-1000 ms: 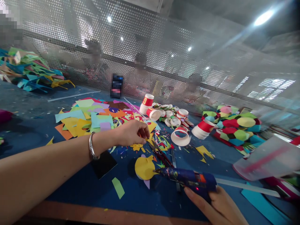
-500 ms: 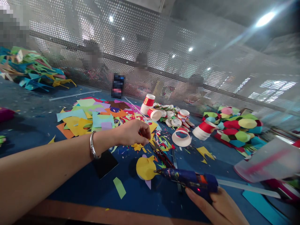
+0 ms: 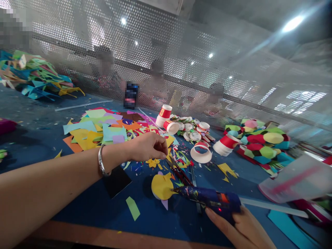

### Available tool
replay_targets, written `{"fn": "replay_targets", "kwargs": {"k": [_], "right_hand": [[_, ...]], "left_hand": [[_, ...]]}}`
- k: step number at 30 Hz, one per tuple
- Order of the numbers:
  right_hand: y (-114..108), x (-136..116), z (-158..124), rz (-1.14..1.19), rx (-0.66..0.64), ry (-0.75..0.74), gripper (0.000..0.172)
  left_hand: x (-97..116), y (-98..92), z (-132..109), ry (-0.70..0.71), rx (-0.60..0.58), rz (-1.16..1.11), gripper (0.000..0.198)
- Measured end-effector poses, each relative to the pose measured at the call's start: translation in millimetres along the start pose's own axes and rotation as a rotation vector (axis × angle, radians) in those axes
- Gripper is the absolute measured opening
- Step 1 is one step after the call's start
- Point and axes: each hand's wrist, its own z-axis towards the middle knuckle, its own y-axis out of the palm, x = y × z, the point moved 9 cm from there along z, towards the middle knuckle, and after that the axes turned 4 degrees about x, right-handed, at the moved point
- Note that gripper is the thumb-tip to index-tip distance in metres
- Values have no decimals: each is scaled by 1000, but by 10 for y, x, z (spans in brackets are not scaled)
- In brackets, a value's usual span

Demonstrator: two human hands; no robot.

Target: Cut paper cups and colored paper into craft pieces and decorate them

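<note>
My right hand [image 3: 245, 224] grips a blue hot glue gun [image 3: 207, 197], a red light glowing on its side and a long clear glue stick [image 3: 275, 206] running out of its back. Its tip meets the right edge of a round yellow paper piece [image 3: 160, 186], which has a small yellow shape on top and lilac points underneath. Above that piece, my left hand [image 3: 150, 147] hovers with fingers curled and pinched together; whatever may be in the pinch is too small to make out. Scissors [image 3: 180, 172] with dark blades lie just below its fingertips, beside yellow paper scraps [image 3: 153, 162].
Coloured paper sheets [image 3: 85, 138] pile up behind my left arm. Red and white paper cups [image 3: 225, 144] and a cut cup ring [image 3: 201, 154] stand farther back. A translucent container [image 3: 295, 178] is at the right. A green paper strip [image 3: 133, 208] lies near the table's front edge [image 3: 103, 235].
My left hand has shifted very slightly to the right. The glue gun and the yellow piece stay practically where they were.
</note>
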Motion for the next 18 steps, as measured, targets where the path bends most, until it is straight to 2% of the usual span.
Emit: {"fn": "replay_targets", "kwargs": {"k": [6, 13, 18], "right_hand": [[-22, -22, 77, 1, -31, -39, 28], [-53, -125, 99, -1, -91, -63, 28], [-130, -147, 133, 28, -51, -50, 29]], "left_hand": [[45, 185, -61, -27, -104, -155, 20], [2, 419, -217, -156, -301, -255, 11], [-12, 413, -210, -136, -306, -247, 11]]}}
